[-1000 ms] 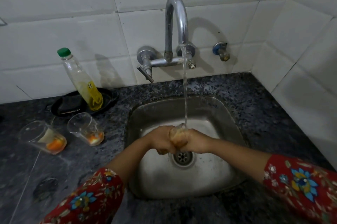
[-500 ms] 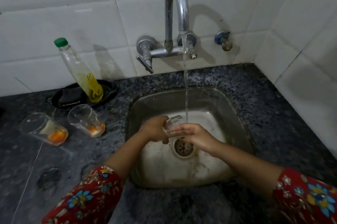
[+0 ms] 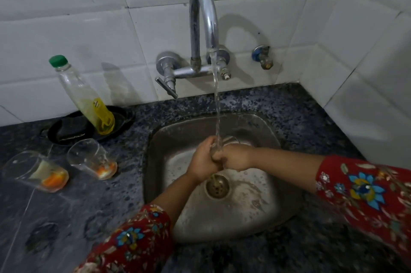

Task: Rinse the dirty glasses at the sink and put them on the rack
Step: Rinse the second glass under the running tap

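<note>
Three glasses. One glass (image 3: 230, 140) over sink (image 3: 255, 217), under water from one tap (image 3: 203, 28). Left hand (image 3: 203, 159) and right hand (image 3: 234, 157) both curled tight round it. Glass mostly hidden, only rim shows. Two more left of left hand on counter (image 3: 111, 206): nearer glass (image 3: 93, 158), farther glass (image 3: 35, 170), orange bits inside. One bottle (image 3: 84, 97) behind them.

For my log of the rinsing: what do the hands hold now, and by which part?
A glass, under the stream. The left hand and right hand wrap its body; only its rim shows.
</note>
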Demonstrator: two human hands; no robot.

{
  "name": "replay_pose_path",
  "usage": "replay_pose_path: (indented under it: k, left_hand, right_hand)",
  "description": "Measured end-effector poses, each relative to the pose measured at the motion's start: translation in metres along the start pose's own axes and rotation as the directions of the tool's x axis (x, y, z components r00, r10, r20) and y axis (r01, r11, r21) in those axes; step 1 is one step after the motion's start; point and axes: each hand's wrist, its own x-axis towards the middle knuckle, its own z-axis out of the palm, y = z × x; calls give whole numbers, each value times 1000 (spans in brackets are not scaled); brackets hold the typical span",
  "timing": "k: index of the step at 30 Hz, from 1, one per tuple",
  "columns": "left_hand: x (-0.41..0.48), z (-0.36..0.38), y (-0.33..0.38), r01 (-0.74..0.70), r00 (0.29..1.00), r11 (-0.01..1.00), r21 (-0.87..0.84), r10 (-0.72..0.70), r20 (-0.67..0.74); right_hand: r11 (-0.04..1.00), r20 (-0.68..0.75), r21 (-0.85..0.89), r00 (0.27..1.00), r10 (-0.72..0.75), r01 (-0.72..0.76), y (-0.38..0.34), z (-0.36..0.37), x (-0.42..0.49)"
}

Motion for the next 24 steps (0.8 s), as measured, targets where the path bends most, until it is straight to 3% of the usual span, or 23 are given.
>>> replay_pose_path:
  k: [2,3,4,5,7,9,12,14,15,17,19,21,22,24]
  left_hand:
    - [0,-8,3,25,968,999,40,-34,249]
    - [0,-11,4,8,956,996,87,-33,291]
    - [-1,-14,3,-10,957,994,110,-22,291]
    - [-2,-16,0,-33,968,994,106,6,249]
    - [-8,-14,1,-59,993,997,51,54,106]
    - [-12,-12,-5,-53,999,997,-49,53,-15]
    - [-12,-17,-1,-36,994,985,-168,52,94]
    - [-9,-20,1,-41,981,983,-178,74,182]
    - [-8,-21,2,-30,981,986,-166,60,182]
    - [-8,-18,4,-37,994,984,-176,54,97]
    - [-11,-15,10,-104,994,988,-113,101,-31]
    - [-12,-12,6,-120,990,985,-126,110,-85]
    - [-14,-12,7,-102,993,973,-205,89,-72]
    - [-16,-16,9,-48,997,951,-304,65,48]
  right_hand:
    - [915,14,-400,999,-47,49,4,-3,-13]
    - [835,2,-544,995,-99,84,6,-3,-17]
    - [812,0,-575,993,-121,99,6,-1,-18]
    - [847,1,-528,998,-69,59,2,2,-13]
    - [967,0,-235,995,102,-99,-14,3,-4]
    - [983,45,-8,982,183,-183,-20,5,8]
    - [964,7,-264,1000,22,-20,-14,-7,1]
    - [863,-76,-474,969,-237,174,-1,-11,-4]
    - [829,-119,-525,947,-298,195,6,-8,-3]
    - [921,-151,-377,975,-165,97,3,-5,-3]
    - [997,-96,-81,995,-15,7,-8,-5,-2]
    - [986,-169,163,986,9,19,-14,-7,-7]
    - [982,-227,178,974,-17,58,-16,-9,-11]
    - [992,-376,-27,918,-125,123,-13,-8,-17]
